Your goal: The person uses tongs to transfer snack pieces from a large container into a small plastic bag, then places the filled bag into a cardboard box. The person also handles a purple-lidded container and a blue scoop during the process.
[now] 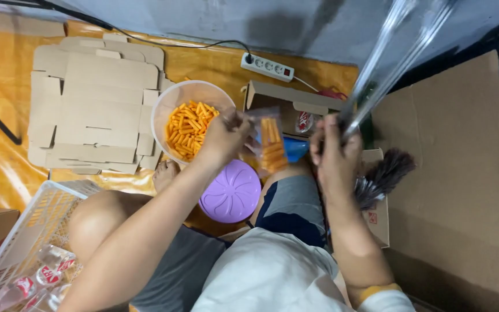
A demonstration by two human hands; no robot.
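Note:
My left hand (224,136) pinches the top of a small clear bag (271,147) filled with orange snack sticks, just right of a clear round bowl (166,110) holding more orange sticks. My right hand (334,151) grips a bundle of long clear plastic bags (394,52) that stretches up toward the top right. A blue funnel (295,149) shows between the two hands, partly hidden by the bag.
Flat cardboard box blanks (88,104) lie stacked at left on an orange sheet (1,162). A purple lid (232,193), an open cardboard box (287,101), a white power strip (267,66), a white basket (7,254) with packed bags and a big cardboard sheet (463,190) surround me.

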